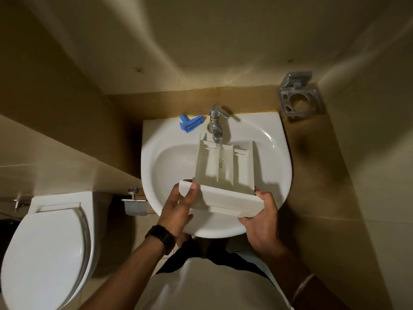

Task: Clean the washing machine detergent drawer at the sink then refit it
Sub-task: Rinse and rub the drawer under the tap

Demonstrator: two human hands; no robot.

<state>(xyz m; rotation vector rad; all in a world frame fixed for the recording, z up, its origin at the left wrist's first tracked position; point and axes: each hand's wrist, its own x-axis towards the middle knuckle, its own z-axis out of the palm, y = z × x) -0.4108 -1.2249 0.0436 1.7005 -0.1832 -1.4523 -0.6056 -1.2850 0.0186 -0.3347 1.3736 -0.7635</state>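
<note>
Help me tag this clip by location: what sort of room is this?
A small bathroom, most likely in a home: a white wash basin with a chrome tap, a toilet beside it, and a wall-mounted toothbrush holder.

You stand in front of the sink (274,153), and the tap (216,125) sits at its back edge, in the middle. A small plastic part (191,124) lies on the sink's back rim, just left of the tap. You hold the drawer (223,168) over the bowl, with its far end right under the tap. Your left hand (178,209) is on the near left corner of the drawer. Your right hand (261,218) is on the near right corner. The toilet (47,242) is to your left, below the sink. A holder (299,97) hangs on the wall behind the sink, to the right.
</note>
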